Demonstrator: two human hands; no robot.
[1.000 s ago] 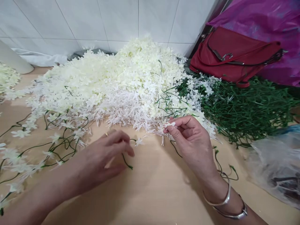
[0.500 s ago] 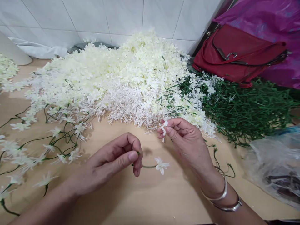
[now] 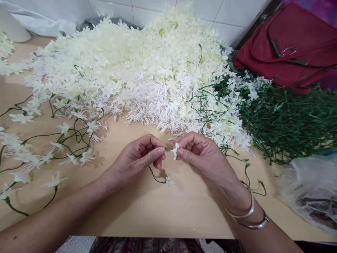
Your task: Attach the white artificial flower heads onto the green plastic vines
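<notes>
Near the middle of the table, my left hand [image 3: 147,153] pinches the tip of a green artificial flower stem [image 3: 157,180] between thumb and forefinger. The stem curves down below the fingers, and a white flower [image 3: 169,181] sits on its lower end. Just to the right, my right hand [image 3: 204,156] is closed on a small white flower head [image 3: 175,151], held by thumb and fingertips. A narrow gap separates the stem tip from this flower head. Two metal bangles [image 3: 246,212] circle the right wrist.
A large heap of white flower heads [image 3: 126,63] lies against the tiled wall [image 3: 147,14]. Green stems [image 3: 286,119] are piled at right below a red handbag [image 3: 292,49]. Stems with flowers [image 3: 71,140] spread at left. A clear plastic bag [image 3: 310,186] lies at the right edge.
My hands have come closer together, bringing the stem tip and the flower head near each other. The hanging flower has swung down and left. The camera view has shifted.
</notes>
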